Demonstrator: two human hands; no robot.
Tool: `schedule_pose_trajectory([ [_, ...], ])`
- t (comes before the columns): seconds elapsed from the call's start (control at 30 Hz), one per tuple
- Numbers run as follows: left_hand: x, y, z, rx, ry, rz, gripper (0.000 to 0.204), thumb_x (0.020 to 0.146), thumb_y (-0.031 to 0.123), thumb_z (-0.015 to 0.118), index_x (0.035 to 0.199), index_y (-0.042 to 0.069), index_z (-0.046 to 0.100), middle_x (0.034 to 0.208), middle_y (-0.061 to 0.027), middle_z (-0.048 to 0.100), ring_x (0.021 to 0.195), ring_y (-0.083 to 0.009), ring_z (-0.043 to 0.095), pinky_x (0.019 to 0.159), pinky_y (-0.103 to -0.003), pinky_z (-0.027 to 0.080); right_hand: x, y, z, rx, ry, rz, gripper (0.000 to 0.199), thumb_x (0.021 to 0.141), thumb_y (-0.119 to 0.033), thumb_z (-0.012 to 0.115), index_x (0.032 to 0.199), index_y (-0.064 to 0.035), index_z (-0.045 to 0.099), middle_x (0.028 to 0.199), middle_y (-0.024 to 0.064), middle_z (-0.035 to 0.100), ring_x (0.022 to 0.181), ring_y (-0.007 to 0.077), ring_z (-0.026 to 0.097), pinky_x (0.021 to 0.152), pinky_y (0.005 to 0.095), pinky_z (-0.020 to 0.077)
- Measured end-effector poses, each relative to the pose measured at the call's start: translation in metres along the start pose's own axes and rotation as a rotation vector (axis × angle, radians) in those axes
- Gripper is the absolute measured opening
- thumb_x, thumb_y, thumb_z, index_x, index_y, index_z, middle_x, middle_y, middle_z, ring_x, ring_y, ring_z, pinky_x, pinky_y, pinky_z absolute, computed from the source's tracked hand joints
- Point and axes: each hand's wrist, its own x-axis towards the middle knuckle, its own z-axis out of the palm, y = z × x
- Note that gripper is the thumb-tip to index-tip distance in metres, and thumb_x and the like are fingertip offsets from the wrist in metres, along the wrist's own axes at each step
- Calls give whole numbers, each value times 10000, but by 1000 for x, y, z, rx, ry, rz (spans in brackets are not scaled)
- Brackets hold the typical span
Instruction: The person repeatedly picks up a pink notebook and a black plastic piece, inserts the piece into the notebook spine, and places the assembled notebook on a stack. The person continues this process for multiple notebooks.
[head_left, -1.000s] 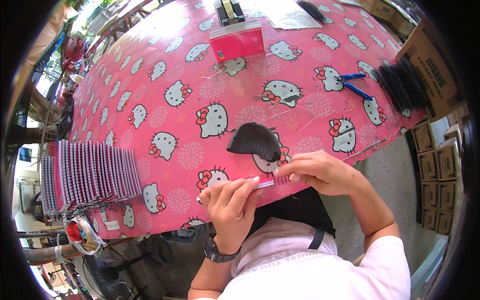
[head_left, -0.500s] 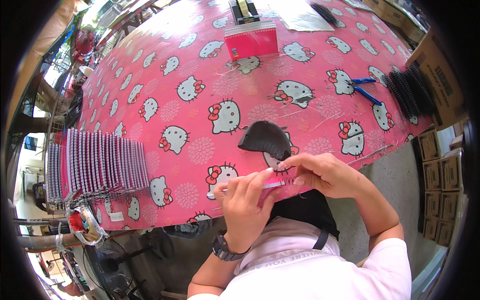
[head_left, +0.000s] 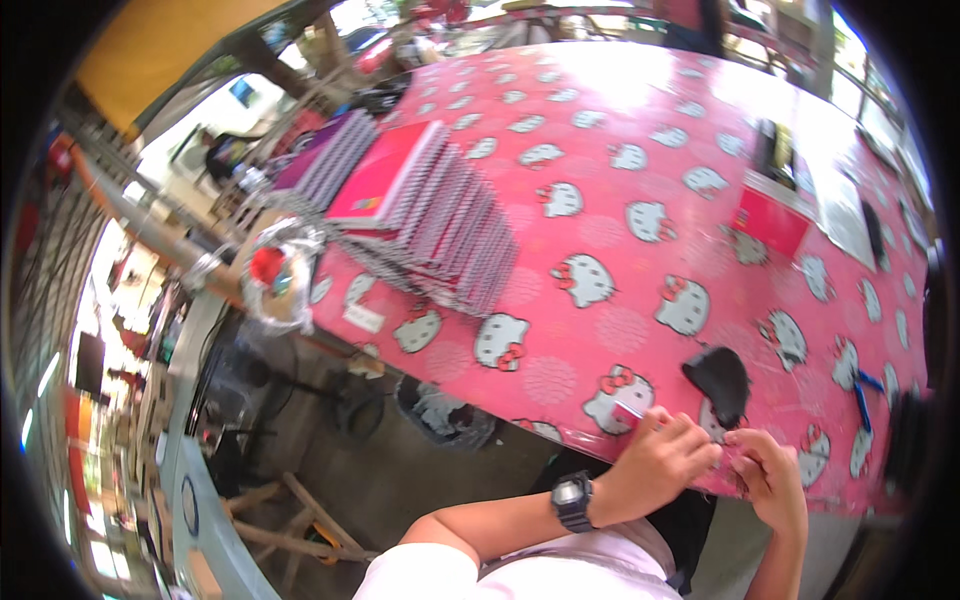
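Observation:
My left hand (head_left: 665, 460), with a black wristwatch (head_left: 572, 500), and my right hand (head_left: 770, 478) meet at the near edge of the pink cartoon-cat tablecloth (head_left: 620, 250). Both pinch a thin pink-and-white strip (head_left: 632, 412); only its left end shows past my left fingers. A black fan-shaped bundle (head_left: 720, 380) lies on the cloth just beyond my fingertips, apart from them.
A long row of spiral-bound notebooks (head_left: 440, 215) leans across the table's left part. A pink box (head_left: 770, 222) lies farther back on the right, blue-handled tools (head_left: 865, 395) near the right edge. A clear bag with something red (head_left: 275, 275) hangs off the left corner.
The view has swung left, so my hands now sit at the lower right. They have closed in on each other around the strip.

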Motion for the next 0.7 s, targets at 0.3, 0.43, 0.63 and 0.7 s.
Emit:
schedule_pose_trajectory([
  [0.3,-6,-8,-3,13,-36,82,224,820,282,657,955,120,580,847,2,560,857,-163,539,853,-347,349,76,7,-7,-597,54,-569,401,654,-20,711,1045,-72,638,1275,161,552,1191,356,484,983,462,418],
  [0.43,-9,-6,-4,-43,-112,53,208,840,278,638,961,125,566,821,-5,541,845,-170,535,865,-352,353,86,-2,-11,-609,-185,-314,615,518,-181,840,1094,-122,634,1400,146,426,1235,371,413,1047,475,354],
  [0.63,-5,-10,-5,-37,-140,88,191,864,308,629,940,140,577,866,8,568,881,-153,549,927,-388,337,105,8,-1,-669,-142,-389,696,483,-248,870,1117,-131,609,1387,180,390,1180,387,423,998,475,382],
  [0.7,-6,-11,-5,-39,-171,77,200,863,319,628,948,145,578,893,21,581,911,-139,557,972,-424,307,110,21,8,-630,-74,-510,694,486,-266,872,1113,-131,607,1383,186,394,1166,390,428,991,481,387],
])
